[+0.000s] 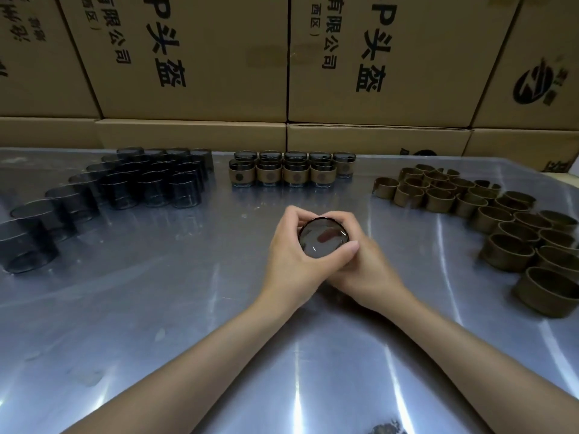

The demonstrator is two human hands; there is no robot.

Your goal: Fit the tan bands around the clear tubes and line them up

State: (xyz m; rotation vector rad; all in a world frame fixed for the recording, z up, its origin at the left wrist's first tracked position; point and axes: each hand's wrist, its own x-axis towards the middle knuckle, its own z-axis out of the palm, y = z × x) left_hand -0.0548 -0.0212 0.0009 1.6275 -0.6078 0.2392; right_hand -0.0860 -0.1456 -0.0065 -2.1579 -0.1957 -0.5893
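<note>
At the middle of the table both hands wrap around one clear tube (322, 239), seen from above with its dark rim facing me. My left hand (289, 261) curls round its left side and my right hand (360, 264) round its right side; any band on it is hidden by the fingers. Several bare clear tubes (150, 183) stand in rows at the back left. Several tubes fitted with tan bands (291, 172) stand lined up in two rows at the back centre. A pile of loose tan bands (488, 214) covers the right side.
The table (156, 308) is shiny metal under a clear film. Stacked cardboard boxes (282, 73) form a wall right behind the table's far edge.
</note>
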